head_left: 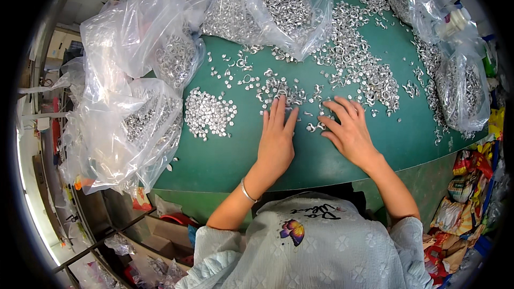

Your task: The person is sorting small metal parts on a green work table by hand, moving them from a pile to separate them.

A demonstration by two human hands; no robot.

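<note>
From the head view, the left hand [276, 138] lies flat on the green worktop [225, 155], fingers straight and together, its grip open and empty; the fingertips touch small silvery metal rings [278, 92] just ahead. The right hand [349, 131] spreads its fingers, grip open, the thumb beside two loose rings [316, 126], likely to sort them. A tidy ring heap [209, 112] sits left of the left hand. Clear plastic bags [128, 123] crowd the left edge; bare worktop lies near the wrists.

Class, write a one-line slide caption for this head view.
Left hand and right hand flat on a green table, sorting small metal parts among bags.
</note>
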